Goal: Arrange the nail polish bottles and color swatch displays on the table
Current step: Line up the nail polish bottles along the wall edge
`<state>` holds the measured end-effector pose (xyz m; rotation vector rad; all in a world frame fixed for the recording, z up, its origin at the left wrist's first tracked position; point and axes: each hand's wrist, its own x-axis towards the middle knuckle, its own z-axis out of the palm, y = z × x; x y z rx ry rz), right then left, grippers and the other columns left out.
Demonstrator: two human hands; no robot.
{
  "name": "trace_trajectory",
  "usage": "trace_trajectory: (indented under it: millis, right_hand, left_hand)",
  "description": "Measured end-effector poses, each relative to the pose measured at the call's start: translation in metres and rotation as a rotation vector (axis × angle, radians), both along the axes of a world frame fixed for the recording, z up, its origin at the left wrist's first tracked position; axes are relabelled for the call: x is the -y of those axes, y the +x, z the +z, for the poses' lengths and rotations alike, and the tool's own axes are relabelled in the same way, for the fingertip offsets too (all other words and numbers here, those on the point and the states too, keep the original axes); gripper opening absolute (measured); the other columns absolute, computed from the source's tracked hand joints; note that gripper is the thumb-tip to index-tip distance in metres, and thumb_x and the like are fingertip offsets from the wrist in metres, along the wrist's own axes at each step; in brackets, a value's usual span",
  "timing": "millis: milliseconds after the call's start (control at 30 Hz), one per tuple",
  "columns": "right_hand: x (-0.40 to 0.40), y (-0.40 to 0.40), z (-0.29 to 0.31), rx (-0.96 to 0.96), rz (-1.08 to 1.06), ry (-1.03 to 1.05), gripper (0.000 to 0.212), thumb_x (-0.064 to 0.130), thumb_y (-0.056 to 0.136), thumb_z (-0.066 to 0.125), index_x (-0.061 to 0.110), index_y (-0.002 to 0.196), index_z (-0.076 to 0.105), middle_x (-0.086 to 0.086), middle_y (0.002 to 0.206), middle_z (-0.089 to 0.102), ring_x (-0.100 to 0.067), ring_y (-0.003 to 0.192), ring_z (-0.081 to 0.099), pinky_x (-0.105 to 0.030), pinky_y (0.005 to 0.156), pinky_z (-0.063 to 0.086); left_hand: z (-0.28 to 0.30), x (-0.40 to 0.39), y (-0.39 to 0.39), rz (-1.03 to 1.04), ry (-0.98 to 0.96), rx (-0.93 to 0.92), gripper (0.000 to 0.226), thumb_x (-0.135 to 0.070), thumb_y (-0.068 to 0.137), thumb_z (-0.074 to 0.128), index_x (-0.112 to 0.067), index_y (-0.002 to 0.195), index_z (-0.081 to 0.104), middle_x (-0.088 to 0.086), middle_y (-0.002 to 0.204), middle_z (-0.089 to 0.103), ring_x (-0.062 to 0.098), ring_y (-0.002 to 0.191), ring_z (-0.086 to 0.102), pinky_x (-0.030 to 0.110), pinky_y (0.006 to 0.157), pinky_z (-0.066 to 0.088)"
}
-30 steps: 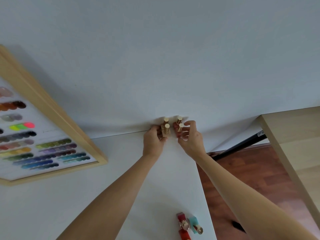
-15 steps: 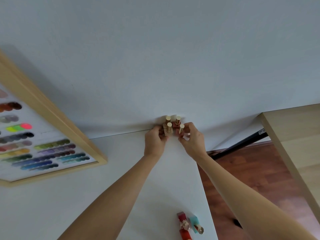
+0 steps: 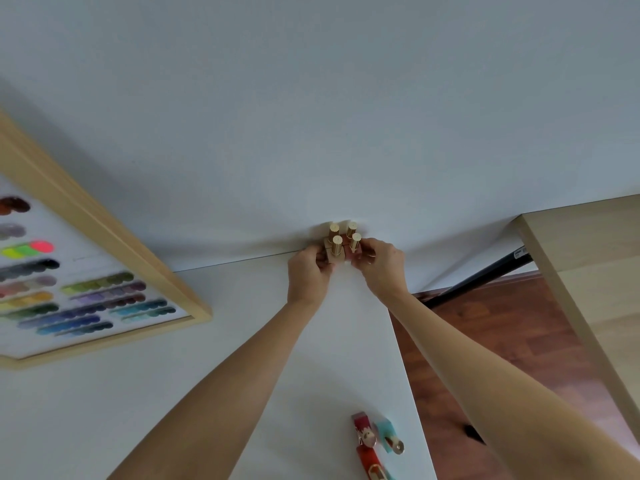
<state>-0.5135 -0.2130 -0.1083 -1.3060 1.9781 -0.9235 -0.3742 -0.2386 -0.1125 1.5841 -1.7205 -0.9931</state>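
Observation:
Several nail polish bottles (image 3: 343, 242) with gold caps stand packed together at the far edge of the white table (image 3: 207, 393), against the wall. My left hand (image 3: 308, 275) grips the beige bottles on the cluster's left side. Its right side, with the reddish bottles, is held by my right hand (image 3: 382, 268). A wood-framed color swatch display (image 3: 114, 244) with rows of colored dots leans at the far left. More bottles, red and teal (image 3: 375, 441), stand near the table's front right edge.
The table's right edge runs diagonally beside my right arm, with wooden floor (image 3: 485, 341) below. A light wooden tabletop (image 3: 588, 271) stands to the right. A black bar (image 3: 478, 282) crosses between the two tables.
Both hands have pressed the gold-capped bottles closer into a tight cluster against the wall. The view has shifted slightly; the arms stay extended.

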Motion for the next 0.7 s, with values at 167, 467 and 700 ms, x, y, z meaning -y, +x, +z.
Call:
trace_trajectory:
  millis: [167,467,700]
  right_hand:
    - [-0.014,-0.003,0.004,-0.029,-0.005,0.07,0.046,0.003,0.077,0.072,0.009,0.121,0.059,-0.005,0.104,0.064,-0.015,0.09,0.059,-0.024,0.084,0.047]
    - [-0.123,-0.017,0.031,-0.102,0.08,0.144,0.032,0.007,0.081,0.068,0.013,0.112,0.064,-0.002,0.109,0.067,-0.013,0.086,0.063,-0.021,0.079,0.048]
    - [-0.227,-0.014,0.049,-0.094,0.068,0.224,0.013,0.008,0.08,0.068,0.021,0.08,0.067,0.011,0.076,0.069,-0.001,0.071,0.062,-0.015,0.07,0.051]
  left_hand:
    - [0.0,-0.005,0.009,-0.015,0.095,0.084,0.021,-0.001,0.075,0.074,-0.003,0.094,0.065,0.005,0.085,0.062,0.016,0.073,0.058,0.018,0.071,0.043]
    - [0.022,-0.094,0.058,-0.229,0.175,0.096,0.033,-0.009,0.08,0.073,-0.011,0.112,0.065,0.002,0.101,0.064,0.01,0.078,0.062,0.011,0.072,0.046]
    - [0.054,-0.196,0.077,-0.421,0.068,0.074,0.014,-0.007,0.082,0.069,-0.015,0.094,0.068,-0.002,0.095,0.068,0.006,0.079,0.064,0.005,0.071,0.047]
